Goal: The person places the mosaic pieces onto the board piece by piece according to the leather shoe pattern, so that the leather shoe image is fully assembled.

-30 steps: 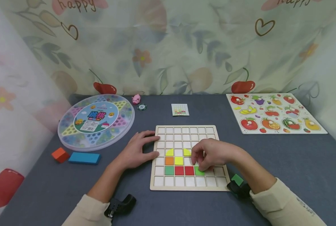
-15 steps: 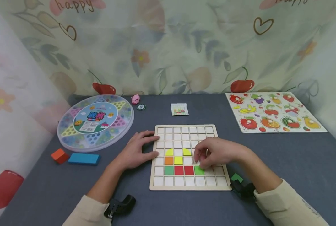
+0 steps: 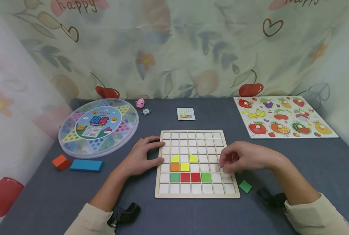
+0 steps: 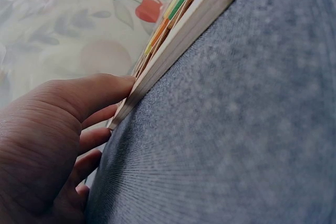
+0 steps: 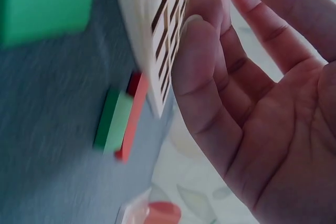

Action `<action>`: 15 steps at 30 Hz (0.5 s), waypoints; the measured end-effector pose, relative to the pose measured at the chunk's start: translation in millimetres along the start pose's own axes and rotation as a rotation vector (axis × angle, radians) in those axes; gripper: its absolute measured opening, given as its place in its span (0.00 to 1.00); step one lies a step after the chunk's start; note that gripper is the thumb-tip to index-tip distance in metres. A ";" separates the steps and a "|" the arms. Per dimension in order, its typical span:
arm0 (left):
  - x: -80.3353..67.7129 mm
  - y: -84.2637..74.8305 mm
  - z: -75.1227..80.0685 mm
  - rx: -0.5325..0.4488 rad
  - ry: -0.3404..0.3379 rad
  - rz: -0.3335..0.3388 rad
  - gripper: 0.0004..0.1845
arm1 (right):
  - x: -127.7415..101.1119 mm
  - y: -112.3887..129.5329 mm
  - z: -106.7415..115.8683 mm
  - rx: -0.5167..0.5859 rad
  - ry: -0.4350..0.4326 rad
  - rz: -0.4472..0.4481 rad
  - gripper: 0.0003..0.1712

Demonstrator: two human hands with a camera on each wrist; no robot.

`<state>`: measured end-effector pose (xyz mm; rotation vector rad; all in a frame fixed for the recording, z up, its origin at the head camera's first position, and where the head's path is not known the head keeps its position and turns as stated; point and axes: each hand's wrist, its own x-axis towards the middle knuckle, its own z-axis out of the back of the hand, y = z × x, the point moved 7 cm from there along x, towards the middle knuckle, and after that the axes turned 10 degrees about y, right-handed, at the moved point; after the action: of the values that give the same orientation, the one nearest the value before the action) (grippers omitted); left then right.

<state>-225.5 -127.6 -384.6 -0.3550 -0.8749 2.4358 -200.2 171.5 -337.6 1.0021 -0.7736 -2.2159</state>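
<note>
A light wooden grid board (image 3: 196, 195) lies in the middle of the table. Set in its squares are a dark green tile (image 3: 175, 177), red tiles (image 3: 185, 177), a light green tile (image 3: 206, 177), an orange tile (image 3: 174, 167), a yellow tile (image 3: 184, 167) and yellow round-cornered tiles (image 3: 193, 158). My left hand (image 3: 139, 158) rests fingertips and thumb on the board's left edge. Above the right edge hovers my right hand (image 3: 248, 158), fingers loosely bent, nothing between them. Nearest it is a loose green block (image 3: 245, 186); the right wrist view adds a green block (image 5: 113, 121) against a red block (image 5: 134, 114).
Behind the board lies a small pattern card (image 3: 186, 114). A round Chinese checkers set (image 3: 127, 137), an orange block (image 3: 61, 162) and a blue block (image 3: 86, 165) are at left, with a pink pig figure (image 3: 140, 103) and a chip (image 3: 146, 111). A fruit puzzle board (image 3: 286, 117) lies right.
My right hand has moved right, away from the light green tile to the board's right edge, uncovering squares and the loose green block. The left hand stays at the left edge.
</note>
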 end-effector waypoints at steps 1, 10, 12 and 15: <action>0.3 0.3 -0.3 0.001 0.002 0.003 0.31 | -3.5 -3.1 0.4 0.010 0.002 -0.002 0.05; -0.1 -1.1 -0.3 0.008 0.006 -0.003 0.31 | -31.7 -27.1 -0.8 0.069 0.020 -0.012 0.10; 0.1 -0.5 -0.1 0.007 0.004 0.002 0.31 | -35.1 -32.6 -3.3 0.086 0.033 -0.014 0.10; 0.1 0.3 -0.1 0.006 0.005 0.005 0.31 | -38.0 -39.3 -8.5 0.114 0.060 -0.006 0.11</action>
<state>-225.7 -127.6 -384.8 -0.3614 -0.8651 2.4404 -183.0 222.0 -352.4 1.1223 -0.8787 -2.1564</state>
